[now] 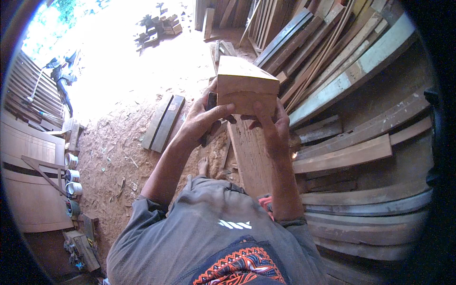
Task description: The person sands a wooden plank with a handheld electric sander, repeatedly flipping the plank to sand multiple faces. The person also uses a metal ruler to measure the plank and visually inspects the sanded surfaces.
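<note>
Both my hands hold up a thick wooden block (247,89) in front of my chest, its end face turned toward me. My left hand (205,118) grips the left side, thumb along the lower edge. Against that palm shows a dark, narrow thing (212,101), partly hidden, whose kind I cannot make out. On the other side, my right hand (271,118) presses its thumb on the near face, fingers curled round the right side. Below the block, a long wooden plank (250,154) runs toward my body.
Many boards (349,152) are stacked along the right. Two short planks (164,122) lie on the dirt floor (111,161), left of my forearm. White buckets (73,175) stand beside wooden panels (31,142). A pile of offcuts (159,29) sits in bright light farther off.
</note>
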Tool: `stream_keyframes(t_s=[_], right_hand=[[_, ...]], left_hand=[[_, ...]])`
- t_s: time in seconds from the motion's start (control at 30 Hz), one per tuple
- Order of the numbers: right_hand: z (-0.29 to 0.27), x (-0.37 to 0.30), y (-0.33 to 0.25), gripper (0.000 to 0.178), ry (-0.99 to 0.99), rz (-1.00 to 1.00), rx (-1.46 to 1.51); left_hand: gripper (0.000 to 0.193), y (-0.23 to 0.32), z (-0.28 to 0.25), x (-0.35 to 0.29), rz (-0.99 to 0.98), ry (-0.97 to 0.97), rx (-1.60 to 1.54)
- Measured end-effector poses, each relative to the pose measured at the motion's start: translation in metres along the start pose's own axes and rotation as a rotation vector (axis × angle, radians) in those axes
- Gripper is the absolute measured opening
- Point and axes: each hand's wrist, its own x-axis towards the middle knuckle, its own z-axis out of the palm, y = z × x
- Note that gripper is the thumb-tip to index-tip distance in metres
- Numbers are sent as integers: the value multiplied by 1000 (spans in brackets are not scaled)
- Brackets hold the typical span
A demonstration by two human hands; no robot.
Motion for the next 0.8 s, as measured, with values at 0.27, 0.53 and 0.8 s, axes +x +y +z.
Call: stream_keyframes(t_s=[0.27, 0.53, 0.8], right_hand=[[-1, -3, 0, 53, -10, 36, -4], [-45, -101, 62, 50, 278, 398, 205], [-93, -186, 123, 60, 438, 552, -165]], left_hand=[[104, -5, 2, 0, 64, -41, -28], [86, -75, -71, -34, -155, -109, 328], [59, -48, -89, -25, 284, 285, -66]])
